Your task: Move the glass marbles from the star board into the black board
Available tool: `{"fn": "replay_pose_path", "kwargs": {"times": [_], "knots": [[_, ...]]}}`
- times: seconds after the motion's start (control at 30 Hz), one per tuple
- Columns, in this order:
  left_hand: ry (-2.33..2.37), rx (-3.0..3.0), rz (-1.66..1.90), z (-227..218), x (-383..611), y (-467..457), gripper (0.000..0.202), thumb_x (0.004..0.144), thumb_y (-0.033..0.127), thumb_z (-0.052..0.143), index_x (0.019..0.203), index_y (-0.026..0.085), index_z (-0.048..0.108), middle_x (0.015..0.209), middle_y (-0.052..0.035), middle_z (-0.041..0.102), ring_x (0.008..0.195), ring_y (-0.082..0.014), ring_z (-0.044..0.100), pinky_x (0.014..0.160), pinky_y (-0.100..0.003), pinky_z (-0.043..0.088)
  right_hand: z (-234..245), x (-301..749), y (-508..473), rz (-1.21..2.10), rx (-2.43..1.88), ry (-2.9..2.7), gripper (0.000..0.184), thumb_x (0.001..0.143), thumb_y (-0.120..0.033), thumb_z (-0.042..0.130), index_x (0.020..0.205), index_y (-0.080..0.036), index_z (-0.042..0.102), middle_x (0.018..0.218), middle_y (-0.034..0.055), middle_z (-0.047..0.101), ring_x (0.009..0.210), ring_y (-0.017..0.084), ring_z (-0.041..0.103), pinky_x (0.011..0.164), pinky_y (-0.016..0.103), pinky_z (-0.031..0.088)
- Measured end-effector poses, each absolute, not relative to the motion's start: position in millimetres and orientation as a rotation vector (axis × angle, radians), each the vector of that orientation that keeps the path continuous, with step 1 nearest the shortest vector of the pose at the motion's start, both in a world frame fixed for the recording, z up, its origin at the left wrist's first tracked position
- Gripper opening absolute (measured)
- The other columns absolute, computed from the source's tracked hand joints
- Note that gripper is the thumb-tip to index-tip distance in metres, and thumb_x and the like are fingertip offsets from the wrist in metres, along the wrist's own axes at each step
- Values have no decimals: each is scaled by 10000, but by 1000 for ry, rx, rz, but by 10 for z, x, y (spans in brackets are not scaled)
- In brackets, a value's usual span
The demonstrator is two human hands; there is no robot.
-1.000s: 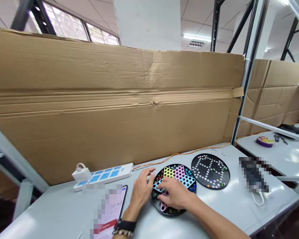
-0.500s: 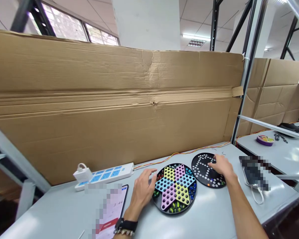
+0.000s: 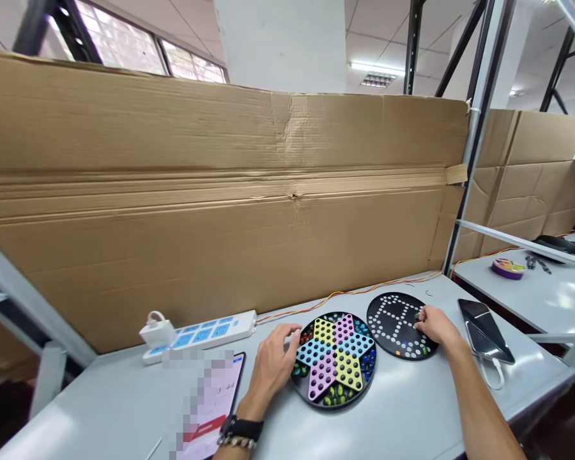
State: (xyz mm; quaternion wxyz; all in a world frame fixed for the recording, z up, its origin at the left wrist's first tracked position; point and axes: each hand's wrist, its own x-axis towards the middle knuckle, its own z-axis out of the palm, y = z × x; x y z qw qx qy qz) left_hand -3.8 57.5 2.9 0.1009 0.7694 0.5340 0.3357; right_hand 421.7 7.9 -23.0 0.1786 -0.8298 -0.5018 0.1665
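A round Chinese checkers board (image 3: 334,348) lies on the table, its star in yellow, pink and blue holes, with coloured marbles in the pockets around it. My left hand (image 3: 274,358) rests at the board's left rim, thumb and fingers apart, holding nothing. To the right lies a black round board (image 3: 386,332) dotted with white spots; a few small coloured pieces sit near its front edge. Over that board's right side, the fingertips of my right hand (image 3: 438,326) are pinched together. Whatever is between them is too small to make out.
A tablet (image 3: 215,402) lies left of my left forearm. Behind it is a white power strip (image 3: 208,333) with a plugged-in charger (image 3: 158,332). A phone (image 3: 485,330) with a white cable is at the right. A cardboard sheet (image 3: 220,255) walls off the back.
My right hand has moved right across the black board, from its upper middle to its right edge, uncovering more white spots. My left hand stays at the checkers board's rim.
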Motion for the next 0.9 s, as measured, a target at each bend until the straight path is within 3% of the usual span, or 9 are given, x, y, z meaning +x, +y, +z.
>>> {"fn": "replay_pose_path", "kwargs": {"times": [0.13,0.27,0.5,0.6,0.7,0.77,0.9], "knots": [[1579,2286,990,36,-42,578,419,990,491,371,1009,250,712,1094,-57,780,1024,-268,724,915,-415,556,-223,4138,68,491,-2285,-1410,75,806,-159,680,791,-186,612,772,37,689,745,174,657,650,243,431],[1580,2285,990,47,-34,576,429,989,498,354,1000,258,710,1086,-48,779,1010,-256,727,905,-402,556,-91,3827,65,533,-2114,-1407,34,848,-180,630,878,-181,647,826,32,699,692,156,651,633,235,454],[1582,2297,1026,70,-36,578,403,980,488,376,975,266,712,1075,-39,786,1013,-255,732,899,-395,569,242,2565,-4,598,-1676,-1711,108,816,-158,671,917,-174,705,1019,73,723,977,210,673,857,280,501],[1567,2299,1051,71,-45,593,410,975,492,375,970,261,714,1072,-48,789,1016,-257,730,915,-394,567,284,2025,-19,853,-1495,-1801,107,777,-173,722,883,-180,713,945,43,730,853,182,691,763,249,505],[1560,2304,1062,65,-57,610,407,968,487,378,998,258,713,1076,-53,787,1022,-260,725,925,-402,562,246,1661,8,1161,-1423,-1844,135,801,-192,701,935,-181,719,740,-8,682,628,153,665,615,232,480],[1556,2310,1063,61,-63,616,404,963,482,386,1002,249,714,1078,-63,784,1021,-271,725,920,-414,563,200,1537,31,1220,-1442,-1871,137,811,-208,687,941,-178,720,674,-18,652,595,161,656,581,233,463],[1547,2313,1070,54,-61,615,411,972,476,390,1021,235,719,1101,-84,775,1047,-285,717,940,-438,553,138,1512,33,898,-1498,-1968,214,744,-182,704,956,-179,730,901,55,736,894,235,691,754,281,496]]}}
